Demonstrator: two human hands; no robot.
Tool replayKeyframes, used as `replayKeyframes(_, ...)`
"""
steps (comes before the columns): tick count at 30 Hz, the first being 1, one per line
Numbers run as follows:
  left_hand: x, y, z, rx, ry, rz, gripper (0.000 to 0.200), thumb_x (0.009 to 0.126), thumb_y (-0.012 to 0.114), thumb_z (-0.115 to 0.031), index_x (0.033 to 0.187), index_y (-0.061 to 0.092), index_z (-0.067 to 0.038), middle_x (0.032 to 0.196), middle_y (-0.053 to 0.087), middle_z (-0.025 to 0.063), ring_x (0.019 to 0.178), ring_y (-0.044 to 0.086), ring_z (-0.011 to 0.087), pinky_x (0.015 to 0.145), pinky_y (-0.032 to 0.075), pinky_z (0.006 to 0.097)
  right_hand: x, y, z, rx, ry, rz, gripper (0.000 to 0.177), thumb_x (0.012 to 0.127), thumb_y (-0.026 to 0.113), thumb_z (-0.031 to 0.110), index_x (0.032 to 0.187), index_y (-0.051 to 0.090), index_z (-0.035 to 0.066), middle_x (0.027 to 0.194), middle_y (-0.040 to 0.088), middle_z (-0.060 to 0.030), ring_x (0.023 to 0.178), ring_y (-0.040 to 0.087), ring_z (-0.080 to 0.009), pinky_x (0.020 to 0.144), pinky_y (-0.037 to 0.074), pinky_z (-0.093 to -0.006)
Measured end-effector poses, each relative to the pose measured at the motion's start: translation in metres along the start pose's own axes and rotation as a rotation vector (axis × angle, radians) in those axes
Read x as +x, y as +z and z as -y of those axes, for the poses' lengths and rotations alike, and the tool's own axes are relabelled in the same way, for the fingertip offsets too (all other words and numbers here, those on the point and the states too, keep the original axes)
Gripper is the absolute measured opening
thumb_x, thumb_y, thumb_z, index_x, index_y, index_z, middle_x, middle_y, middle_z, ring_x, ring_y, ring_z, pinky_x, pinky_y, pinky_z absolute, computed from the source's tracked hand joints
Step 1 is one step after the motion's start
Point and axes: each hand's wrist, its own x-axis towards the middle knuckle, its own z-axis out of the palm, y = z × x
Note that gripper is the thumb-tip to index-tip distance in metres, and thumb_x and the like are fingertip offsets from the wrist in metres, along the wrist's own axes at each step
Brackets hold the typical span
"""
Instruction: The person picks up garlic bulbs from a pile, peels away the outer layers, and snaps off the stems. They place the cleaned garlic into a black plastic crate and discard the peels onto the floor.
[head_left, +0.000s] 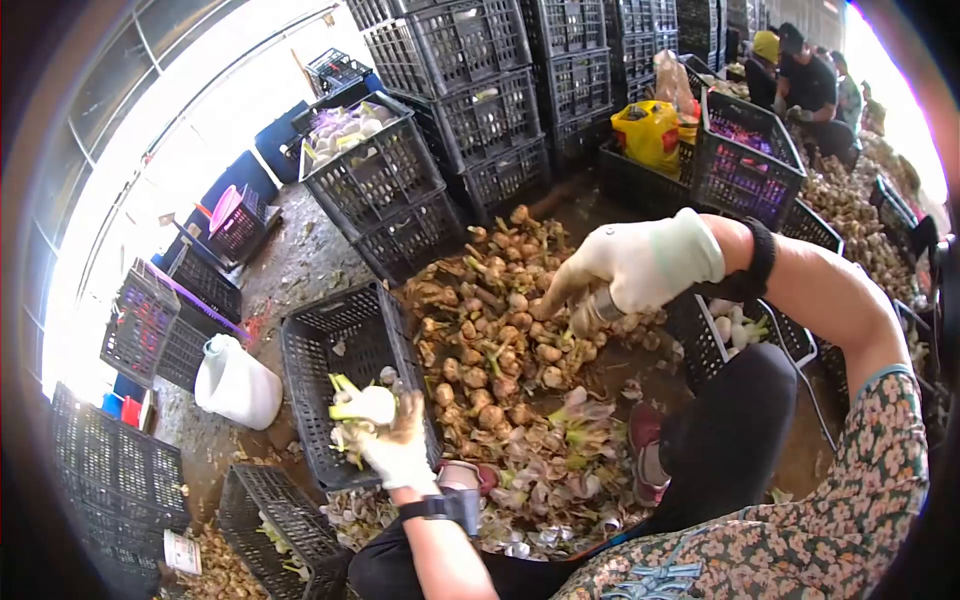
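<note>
My left hand (395,450), in a whitish glove with soiled fingertips, is over the near right rim of a black plastic crate (296,395). Its fingers are around a peeled white garlic bulb (374,405) with a short green stem; the grip is partly hidden. A few more pale bulbs lie in the crate under it. My right hand (635,270), also gloved, reaches down to a heap of brown, unpeeled garlic (490,345). Its index finger and thumb are apart, close above the bulbs. A grey, metal-looking piece (604,303) shows at the thumb.
Peeled skins (565,455) cover the floor between my feet. Stacked black crates (490,115) stand behind the heap, one crate (365,150) full of white garlic. A white jug (237,382) is at left, a yellow bag (648,135) behind. Other people (808,90) sit at back right.
</note>
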Motion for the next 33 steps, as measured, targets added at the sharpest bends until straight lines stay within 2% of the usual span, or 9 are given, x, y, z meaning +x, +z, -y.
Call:
replayKeyframes(3, 0.013, -0.026, -0.03, 0.086, 0.051, 0.039, 0.037, 0.091, 0.06, -0.037, 0.104, 0.063, -0.003, 0.104, 0.064, 0.0151, 0.092, 0.061, 0.0371, 0.087, 0.052, 0.0606, 0.02, 0.005, -0.011, -0.196, 0.147, 0.063, 0.046, 0.082, 0.054, 0.009, 0.127, 0.062, 0.004, 0.114, 0.069, -0.0186, 0.104, 0.066, -0.0308, 0.089, 0.052, -0.0378)
replayKeyframes(5, -0.008, -0.017, -0.036, -0.003, 0.069, -0.018, 0.039, 0.094, 0.058, -0.037, 0.106, 0.061, 0.0, 0.106, 0.061, 0.0162, 0.092, 0.061, 0.036, 0.083, 0.056, 0.0533, 0.047, 0.04, -0.052, -0.319, 0.205, -0.033, 0.043, 0.088, 0.065, 0.021, 0.129, 0.062, 0.008, 0.109, 0.069, -0.0192, 0.098, 0.066, -0.0342, 0.086, 0.052, -0.0411)
replayKeyframes(6, -0.016, -0.01, -0.04, 0.048, 0.114, 0.225, 0.044, 0.096, 0.057, -0.037, 0.116, 0.057, 0.003, 0.11, 0.06, 0.0175, 0.094, 0.062, 0.0341, 0.084, 0.058, 0.0495, 0.065, 0.064, -0.069, -0.332, 0.339, -0.01, 0.045, 0.085, 0.063, 0.019, 0.128, 0.062, 0.008, 0.11, 0.069, -0.0193, 0.1, 0.066, -0.0354, 0.088, 0.052, -0.0429)
replayKeyframes(13, -0.131, 0.122, -0.062, 0.831, 0.877, 0.364, 0.056, 0.104, 0.043, -0.032, 0.15, 0.032, -0.002, 0.135, 0.053, 0.0131, 0.109, 0.061, 0.0201, 0.09, 0.049, 0.0316, 0.16, 0.284, -0.19, -0.004, 0.692, 0.286, 0.038, 0.089, 0.054, 0.016, 0.122, 0.064, 0.001, 0.127, 0.064, -0.0165, 0.111, 0.063, -0.0343, 0.09, 0.052, -0.0439)
replayKeyframes(18, -0.114, 0.122, -0.068, 1.257, 0.717, 0.473, 0.052, 0.104, 0.044, -0.027, 0.148, 0.036, -0.001, 0.138, 0.051, 0.0164, 0.107, 0.062, 0.019, 0.083, 0.054, 0.0313, 0.19, 0.382, -0.236, 0.053, 0.981, 0.028, 0.045, 0.087, 0.067, 0.017, 0.13, 0.058, 0.005, 0.13, 0.06, -0.0177, 0.122, 0.057, -0.0352, 0.096, 0.051, -0.0464)
replayKeyframes(24, -0.081, 0.176, -0.112, 1.869, 0.395, 0.47, 0.041, 0.1, 0.05, -0.017, 0.136, 0.05, 0.003, 0.114, 0.067, 0.0123, 0.085, 0.065, 0.0143, 0.078, 0.052, 0.0268, 0.161, 0.372, -0.245, 0.23, 0.681, -0.14, 0.055, 0.085, 0.054, 0.001, 0.14, 0.052, 0.005, 0.136, 0.057, -0.0213, 0.12, 0.057, -0.0342, 0.098, 0.049, -0.0411)
replayKeyframes(25, -0.073, 0.193, -0.111, 1.852, 0.441, 0.441, 0.035, 0.096, 0.054, -0.011, 0.128, 0.056, 0.004, 0.099, 0.07, 0.0091, 0.076, 0.064, 0.0117, 0.074, 0.052, 0.0241, 0.149, 0.345, -0.222, 0.347, 0.685, -0.138, 0.053, 0.084, 0.052, 0.0, 0.137, 0.056, 0.004, 0.129, 0.063, -0.0213, 0.114, 0.061, -0.0364, 0.094, 0.05, -0.039)
replayKeyframes(28, -0.049, 0.216, -0.099, 1.762, 0.536, 0.505, 0.036, 0.095, 0.061, -0.015, 0.128, 0.056, -0.001, 0.11, 0.065, 0.0062, 0.089, 0.061, 0.0109, 0.078, 0.051, 0.0247, 0.114, 0.294, -0.161, 0.497, 0.453, -0.328, 0.034, 0.087, 0.06, 0.004, 0.12, 0.067, 0.002, 0.1, 0.074, -0.015, 0.093, 0.07, -0.0302, 0.085, 0.053, -0.0341)
replayKeyframes(33, -0.069, 0.083, 0.008, 1.711, 0.331, 0.729, 0.047, 0.095, 0.063, -0.011, 0.141, 0.049, -0.007, 0.119, 0.061, 0.0055, 0.095, 0.06, 0.0121, 0.081, 0.052, 0.0266, 0.069, 0.234, -0.08, 0.843, 0.073, -0.611, 0.022, 0.09, 0.071, 0.008, 0.111, 0.068, 0.001, 0.1, 0.073, -0.0045, 0.09, 0.063, -0.0098, 0.081, 0.052, -0.0287)
